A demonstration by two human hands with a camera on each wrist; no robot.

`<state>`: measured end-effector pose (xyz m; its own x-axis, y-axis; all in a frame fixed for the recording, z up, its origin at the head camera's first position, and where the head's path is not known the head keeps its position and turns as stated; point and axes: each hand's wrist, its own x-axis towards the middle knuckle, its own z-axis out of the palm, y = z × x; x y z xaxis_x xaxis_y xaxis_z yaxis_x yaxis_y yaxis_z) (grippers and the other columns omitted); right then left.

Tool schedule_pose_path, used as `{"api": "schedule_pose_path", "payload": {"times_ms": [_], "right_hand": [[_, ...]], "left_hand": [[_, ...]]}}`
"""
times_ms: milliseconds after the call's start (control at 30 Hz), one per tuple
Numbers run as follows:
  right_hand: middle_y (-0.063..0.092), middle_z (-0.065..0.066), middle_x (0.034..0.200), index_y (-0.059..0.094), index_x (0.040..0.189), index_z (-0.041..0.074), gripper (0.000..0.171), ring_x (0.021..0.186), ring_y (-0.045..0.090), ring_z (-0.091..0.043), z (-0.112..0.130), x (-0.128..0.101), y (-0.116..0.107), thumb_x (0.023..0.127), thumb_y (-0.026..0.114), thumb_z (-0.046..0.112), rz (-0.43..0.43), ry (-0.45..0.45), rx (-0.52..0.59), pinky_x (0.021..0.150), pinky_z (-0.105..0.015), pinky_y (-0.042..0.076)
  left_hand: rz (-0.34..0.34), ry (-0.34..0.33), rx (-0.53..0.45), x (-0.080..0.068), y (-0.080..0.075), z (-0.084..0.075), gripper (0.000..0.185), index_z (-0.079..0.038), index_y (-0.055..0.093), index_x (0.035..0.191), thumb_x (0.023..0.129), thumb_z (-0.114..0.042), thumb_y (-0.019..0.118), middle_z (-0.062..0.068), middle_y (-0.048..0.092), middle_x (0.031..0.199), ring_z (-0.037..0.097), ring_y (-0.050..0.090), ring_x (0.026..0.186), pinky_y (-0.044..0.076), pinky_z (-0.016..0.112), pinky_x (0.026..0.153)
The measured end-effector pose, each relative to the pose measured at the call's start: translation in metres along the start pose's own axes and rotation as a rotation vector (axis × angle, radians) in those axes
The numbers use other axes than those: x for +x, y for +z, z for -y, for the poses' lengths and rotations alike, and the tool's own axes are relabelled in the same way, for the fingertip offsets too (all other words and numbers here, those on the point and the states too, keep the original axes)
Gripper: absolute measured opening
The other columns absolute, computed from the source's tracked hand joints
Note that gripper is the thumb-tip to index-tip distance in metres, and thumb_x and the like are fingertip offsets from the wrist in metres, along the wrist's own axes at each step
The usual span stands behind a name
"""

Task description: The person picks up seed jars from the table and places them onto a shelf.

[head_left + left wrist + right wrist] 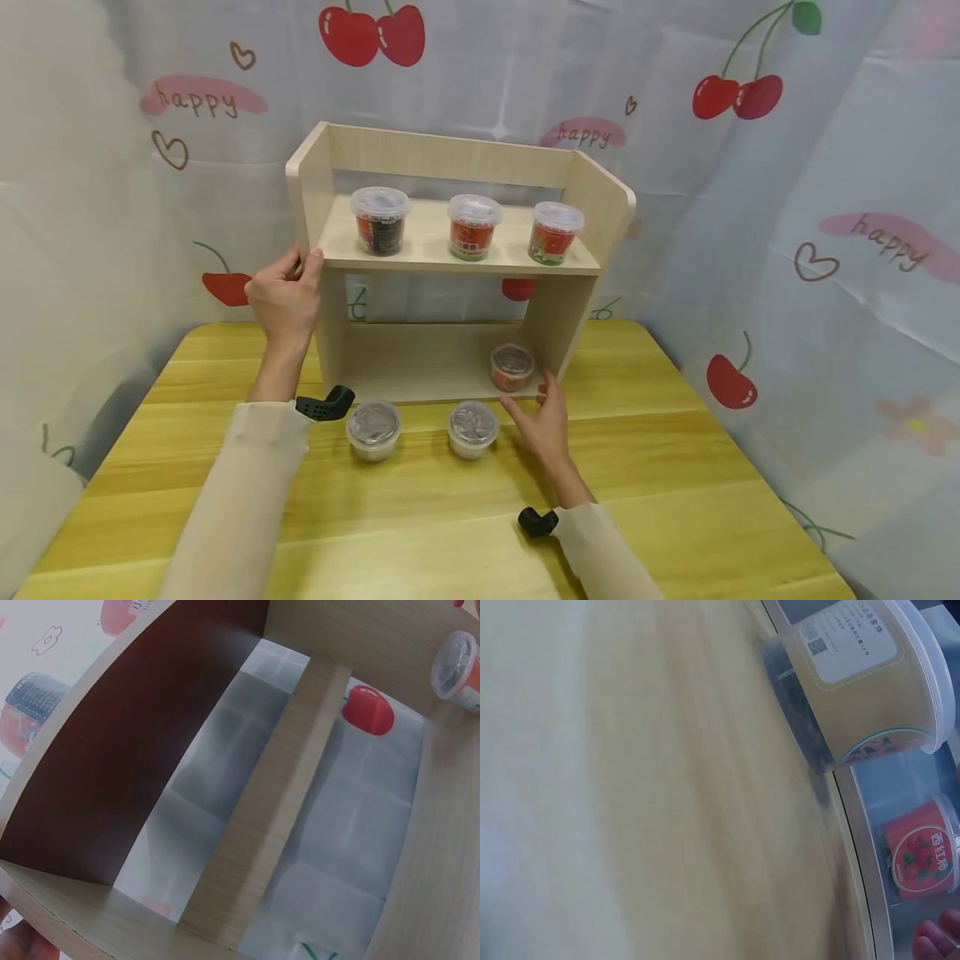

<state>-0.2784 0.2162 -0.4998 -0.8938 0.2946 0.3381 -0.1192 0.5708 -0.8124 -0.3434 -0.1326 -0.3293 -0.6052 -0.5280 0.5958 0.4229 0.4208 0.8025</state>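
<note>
A yellow table (675,467) holds a wooden shelf (450,250). The left hand (285,296) grips its side; the right hand (543,417), fingers loose, holds nothing beside a small cup (512,367). The cup looks light; grab its sides.

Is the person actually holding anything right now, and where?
Left hand grips the wooden shelf at its left side panel. Right hand holds nothing.

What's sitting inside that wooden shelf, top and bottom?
The wooden shelf holds three lidded tubs in a row on its upper board, and one tub on the bottom board, near the right hand. The lids and labels hide what the tubs contain.
</note>
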Motion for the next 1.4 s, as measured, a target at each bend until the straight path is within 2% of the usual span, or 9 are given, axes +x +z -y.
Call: {"api": "schedule_pose_path", "payload": {"times_ms": [400, 567, 733, 933, 1100, 1167, 1300, 1400], "right_hand": [[0.053, -0.023, 0.125, 0.038, 0.146, -0.002, 0.079, 0.111, 0.056, -0.038, -0.003, -0.018, -0.002, 0.085, 0.079, 0.025, 0.029, 0.006, 0.088, 0.097, -0.050, 0.046], [0.053, -0.025, 0.127, 0.039, 0.145, -0.005, 0.076, 0.113, 0.055, -0.040, 0.003, -0.023, -0.002, 0.086, 0.078, 0.022, 0.070, -0.039, 0.122, 0.099, -0.051, 0.045], [0.052, -0.028, 0.127, 0.039, 0.145, -0.005, 0.074, 0.113, 0.056, -0.041, 0.007, -0.027, -0.002, 0.088, 0.076, 0.024, 0.094, -0.087, 0.118, 0.100, -0.051, 0.044], [0.053, -0.025, 0.127, 0.039, 0.145, -0.005, 0.075, 0.113, 0.056, -0.038, 0.008, -0.032, -0.004, 0.087, 0.077, 0.025, 0.118, -0.110, 0.086, 0.100, -0.050, 0.045], [0.053, -0.021, 0.127, 0.038, 0.146, -0.004, 0.076, 0.113, 0.056, -0.036, 0.011, -0.034, -0.005, 0.087, 0.077, 0.025, 0.152, -0.136, 0.084, 0.100, -0.049, 0.045], [0.053, -0.020, 0.128, 0.038, 0.147, -0.003, 0.076, 0.113, 0.056, -0.036, 0.012, -0.035, -0.005, 0.087, 0.077, 0.026, 0.165, -0.133, 0.085, 0.100, -0.048, 0.045], [0.052, -0.021, 0.130, 0.037, 0.148, -0.002, 0.078, 0.115, 0.055, -0.037, 0.015, -0.037, -0.005, 0.087, 0.077, 0.026, 0.189, -0.123, 0.094, 0.101, -0.049, 0.044], [0.050, -0.023, 0.131, 0.036, 0.148, -0.002, 0.079, 0.116, 0.054, -0.039, 0.017, -0.038, -0.005, 0.087, 0.077, 0.027, 0.204, -0.124, 0.095, 0.102, -0.050, 0.043]], "left_hand": [[0.003, -0.025, 0.014, 0.000, -0.001, 0.002, 0.038, -0.005, 0.073, 0.115, 0.092, -0.034, 0.067, 0.011, 0.072, 0.106, 0.024, 0.072, 0.093, 0.052, 0.013, 0.073], [-0.009, -0.015, 0.017, 0.002, -0.003, 0.002, 0.037, -0.004, 0.073, 0.114, 0.091, -0.032, 0.067, 0.013, 0.072, 0.106, 0.023, 0.071, 0.095, 0.052, 0.015, 0.075], [-0.003, -0.029, 0.026, 0.002, -0.003, 0.001, 0.037, -0.004, 0.073, 0.114, 0.092, -0.033, 0.067, 0.012, 0.072, 0.107, 0.022, 0.071, 0.096, 0.053, 0.016, 0.076], [0.011, -0.035, 0.015, 0.000, 0.000, -0.001, 0.037, -0.006, 0.072, 0.116, 0.092, -0.033, 0.067, 0.011, 0.071, 0.108, 0.022, 0.071, 0.096, 0.053, 0.016, 0.076], [-0.002, -0.023, 0.001, 0.001, 0.001, -0.003, 0.035, -0.005, 0.073, 0.113, 0.092, -0.032, 0.067, 0.010, 0.072, 0.106, 0.021, 0.071, 0.095, 0.053, 0.016, 0.076], [-0.010, -0.017, 0.003, 0.001, 0.001, -0.003, 0.033, -0.005, 0.075, 0.111, 0.091, -0.031, 0.068, 0.009, 0.073, 0.103, 0.018, 0.072, 0.092, 0.052, 0.013, 0.074], [-0.017, -0.008, 0.006, 0.001, 0.002, -0.003, 0.031, -0.006, 0.078, 0.105, 0.091, -0.031, 0.068, 0.008, 0.075, 0.096, 0.000, 0.068, 0.079, 0.048, 0.009, 0.067], [-0.014, -0.012, 0.012, 0.001, 0.002, -0.003, 0.031, -0.007, 0.078, 0.106, 0.091, -0.032, 0.067, 0.007, 0.075, 0.096, -0.002, 0.067, 0.077, 0.047, 0.009, 0.067]]}}
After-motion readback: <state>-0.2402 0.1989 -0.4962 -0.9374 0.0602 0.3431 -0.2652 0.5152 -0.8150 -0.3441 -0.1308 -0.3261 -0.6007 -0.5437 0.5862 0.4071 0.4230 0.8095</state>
